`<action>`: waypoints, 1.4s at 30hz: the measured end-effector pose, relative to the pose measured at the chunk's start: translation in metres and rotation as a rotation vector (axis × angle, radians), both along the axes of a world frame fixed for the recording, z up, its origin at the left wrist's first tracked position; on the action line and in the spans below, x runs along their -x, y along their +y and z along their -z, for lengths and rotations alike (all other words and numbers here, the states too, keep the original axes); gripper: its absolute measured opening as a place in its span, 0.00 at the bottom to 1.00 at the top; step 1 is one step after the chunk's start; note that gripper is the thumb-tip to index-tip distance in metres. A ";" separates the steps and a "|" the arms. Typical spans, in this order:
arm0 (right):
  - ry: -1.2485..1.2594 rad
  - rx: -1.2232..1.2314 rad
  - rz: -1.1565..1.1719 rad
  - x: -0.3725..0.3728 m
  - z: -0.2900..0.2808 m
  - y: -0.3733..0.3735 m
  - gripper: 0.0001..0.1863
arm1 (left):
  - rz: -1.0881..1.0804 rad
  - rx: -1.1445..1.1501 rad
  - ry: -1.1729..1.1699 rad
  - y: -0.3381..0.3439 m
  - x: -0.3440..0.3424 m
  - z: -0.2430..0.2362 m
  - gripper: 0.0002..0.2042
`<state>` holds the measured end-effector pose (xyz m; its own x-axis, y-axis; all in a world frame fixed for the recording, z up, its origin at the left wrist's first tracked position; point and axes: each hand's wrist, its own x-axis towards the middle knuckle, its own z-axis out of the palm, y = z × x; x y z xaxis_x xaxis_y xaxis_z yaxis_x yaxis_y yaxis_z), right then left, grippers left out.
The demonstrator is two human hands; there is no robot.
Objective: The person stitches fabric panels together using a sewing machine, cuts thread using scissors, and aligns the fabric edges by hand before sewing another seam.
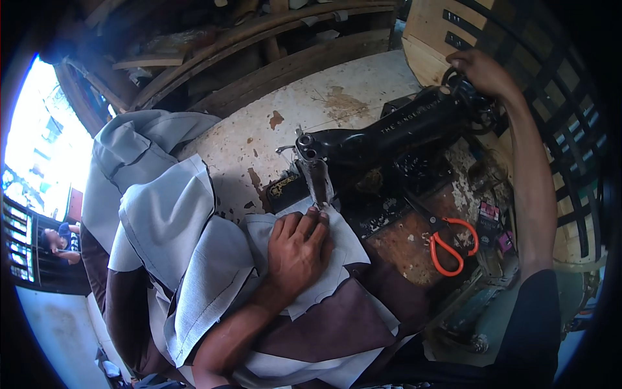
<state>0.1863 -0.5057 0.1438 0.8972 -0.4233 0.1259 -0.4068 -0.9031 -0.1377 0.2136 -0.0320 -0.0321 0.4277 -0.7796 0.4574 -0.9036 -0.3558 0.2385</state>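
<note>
A black sewing machine [382,133] stands on a worn table, its needle end toward the middle of the view. My left hand [298,246] lies palm down on light grey fabric [346,243], fingertips close to the presser foot. Its fingers are extended over the cloth and the thumb is mostly hidden. At the machine's far right end, my right hand [483,70] is closed around the rim of the handwheel [461,84]. More of the grey fabric [168,207] heaps up left of my left forearm, with dark brown cloth [340,321] beneath it and across my lap.
Orange-handled scissors [447,243] lie right of the machine bed, near a small pink and black box [489,212]. A wooden shelf [272,71] with scraps runs behind the white, peeling tabletop [259,129]. Another person [59,243] is far off at the left.
</note>
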 end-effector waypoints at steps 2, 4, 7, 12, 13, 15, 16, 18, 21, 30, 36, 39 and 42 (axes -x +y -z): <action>0.137 -0.066 0.027 -0.037 -0.019 -0.001 0.21 | 0.008 0.006 0.004 0.001 0.004 -0.003 0.21; 0.055 -0.221 0.025 -0.071 0.001 0.015 0.21 | 0.007 0.004 0.004 0.007 0.002 -0.004 0.21; 0.047 -0.333 0.032 -0.081 0.001 0.017 0.22 | 0.032 0.007 0.013 0.007 0.002 0.001 0.21; 0.162 -0.062 0.189 -0.031 -0.021 0.011 0.29 | 0.020 0.023 0.018 -0.001 0.004 -0.002 0.21; 0.102 -0.088 0.148 -0.017 -0.007 0.008 0.30 | 0.007 -0.005 0.016 0.002 0.003 -0.001 0.21; -0.311 -0.254 0.200 0.019 0.011 0.041 0.30 | -0.015 -0.020 0.003 0.012 0.003 -0.009 0.21; -0.302 -0.245 0.212 0.036 0.016 0.043 0.30 | -0.002 -0.017 0.009 0.010 0.004 -0.007 0.21; -0.503 -0.456 0.202 0.058 0.020 0.044 0.30 | 0.016 0.008 0.004 0.005 0.003 -0.004 0.21; -0.610 -0.579 0.220 0.075 0.028 0.043 0.27 | 0.029 0.035 -0.001 0.004 0.005 0.001 0.21; -0.803 -0.523 -0.103 0.092 0.055 0.194 0.15 | -0.016 -0.007 -0.011 0.017 0.005 0.000 0.19; -0.023 -1.364 -0.143 -0.020 0.147 0.241 0.14 | 0.000 -0.021 -0.033 0.005 0.006 -0.005 0.19; -0.175 -1.739 -0.278 -0.055 0.184 0.232 0.15 | 0.030 0.015 -0.030 0.002 0.005 -0.001 0.19; -0.291 -2.014 -0.431 -0.054 0.206 0.235 0.15 | 0.033 0.011 -0.025 0.003 0.004 -0.001 0.19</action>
